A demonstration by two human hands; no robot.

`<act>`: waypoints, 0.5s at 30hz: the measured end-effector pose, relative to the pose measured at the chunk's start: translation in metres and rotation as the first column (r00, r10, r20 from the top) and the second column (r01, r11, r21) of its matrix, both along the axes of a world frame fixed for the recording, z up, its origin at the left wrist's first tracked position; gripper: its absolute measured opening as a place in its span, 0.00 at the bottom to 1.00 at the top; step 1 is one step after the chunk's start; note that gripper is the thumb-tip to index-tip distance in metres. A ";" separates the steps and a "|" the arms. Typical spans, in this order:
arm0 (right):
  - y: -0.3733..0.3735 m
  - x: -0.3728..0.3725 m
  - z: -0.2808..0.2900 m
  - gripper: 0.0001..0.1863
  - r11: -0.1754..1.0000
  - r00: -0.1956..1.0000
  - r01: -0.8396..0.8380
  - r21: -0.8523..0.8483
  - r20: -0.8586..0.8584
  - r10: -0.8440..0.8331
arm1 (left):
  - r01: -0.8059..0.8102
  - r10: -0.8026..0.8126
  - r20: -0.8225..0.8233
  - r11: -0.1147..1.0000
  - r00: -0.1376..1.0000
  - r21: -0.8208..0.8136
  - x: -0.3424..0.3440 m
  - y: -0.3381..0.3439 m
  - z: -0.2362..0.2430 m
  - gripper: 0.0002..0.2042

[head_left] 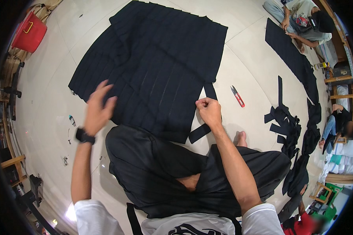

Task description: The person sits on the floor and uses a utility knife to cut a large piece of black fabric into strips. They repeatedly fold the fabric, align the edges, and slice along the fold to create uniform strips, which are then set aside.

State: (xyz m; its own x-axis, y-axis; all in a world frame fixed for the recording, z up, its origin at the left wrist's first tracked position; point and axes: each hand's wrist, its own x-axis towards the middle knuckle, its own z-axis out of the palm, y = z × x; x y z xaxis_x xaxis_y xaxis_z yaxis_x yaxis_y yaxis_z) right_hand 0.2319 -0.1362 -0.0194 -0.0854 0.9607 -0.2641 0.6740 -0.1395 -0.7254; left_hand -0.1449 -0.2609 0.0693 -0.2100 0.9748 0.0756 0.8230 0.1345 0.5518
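Observation:
A large black pleated cloth [157,66] lies spread on the floor in front of my crossed legs. My left hand [99,109] hovers at its left edge, fingers apart and slightly blurred, holding nothing visible. My right hand [209,111] is closed in a pinch beside the cloth's right edge; whatever is between the fingertips is too small to make out. Behind that hand runs a black fabric strap [200,133], which joins the cloth near its right edge. Small thread snips with red handles [237,96] lie on the floor to the right of my right hand.
A heap of black strips [287,127] and a long black cloth band [290,49] lie to the right. Another person [302,23] handles the band's far end. A red tub [30,33] stands far left. A small dark-and-teal object [72,120] lies near my left wrist.

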 end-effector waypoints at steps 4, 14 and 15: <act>-0.004 0.001 -0.005 0.11 0.999 0.999 0.033 -0.001 -0.018 -0.033 | 0.390 -0.398 0.133 0.917 0.908 0.082 0.122 0.096 -0.030 0.21; -0.007 0.004 -0.004 0.11 1.000 0.998 0.019 0.006 -0.055 -0.018 | 0.629 -0.626 -0.251 0.773 0.738 -0.080 0.191 0.108 -0.117 0.33; -0.007 0.005 -0.005 0.11 1.000 0.998 0.028 -0.006 -0.056 -0.028 | 0.622 -0.618 -0.271 0.779 0.738 -0.082 0.189 0.108 -0.116 0.33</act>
State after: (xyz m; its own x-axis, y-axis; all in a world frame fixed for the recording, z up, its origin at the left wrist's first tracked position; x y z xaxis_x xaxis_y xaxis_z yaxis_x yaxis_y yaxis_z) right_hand 0.2368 -0.1433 -0.0244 -0.0733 0.9617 -0.2642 0.6277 -0.1614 -0.7616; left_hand 0.0440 -0.1532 -0.0470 0.4710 0.8807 0.0497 0.8355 -0.4635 0.2953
